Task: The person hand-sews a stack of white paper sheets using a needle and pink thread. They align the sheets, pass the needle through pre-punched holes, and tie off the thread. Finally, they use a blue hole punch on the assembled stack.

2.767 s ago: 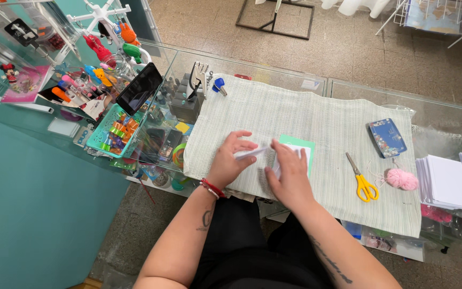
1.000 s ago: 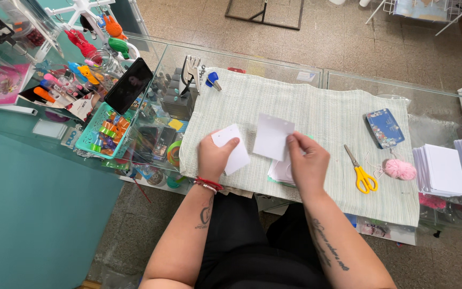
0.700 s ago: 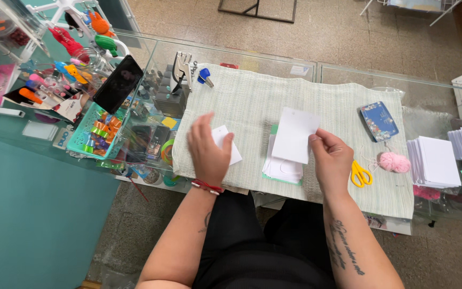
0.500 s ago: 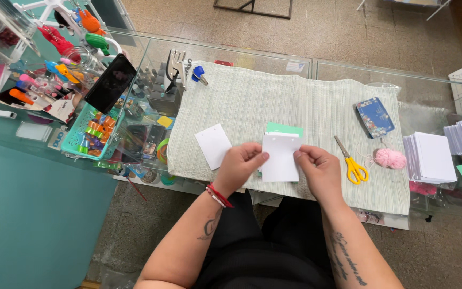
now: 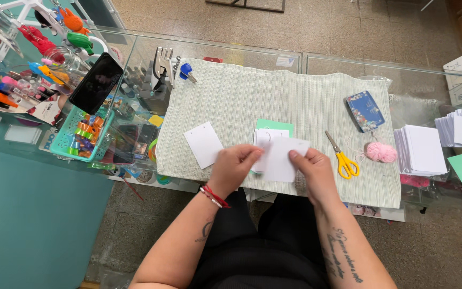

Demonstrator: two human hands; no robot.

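Holding a white card (image 5: pixel 283 159) by its side edges, left hand (image 5: pixel 233 170) and right hand (image 5: pixel 314 170) each pinch it shut above a card stack (image 5: pixel 267 140) near the table's (image 5: pixel 413 69) front edge.

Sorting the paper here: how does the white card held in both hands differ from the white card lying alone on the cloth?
The held card is pinched between the left hand and right hand, above a small stack; the lone card lies untouched, flat on the striped cloth, turned at an angle. Both are plain white rectangles.
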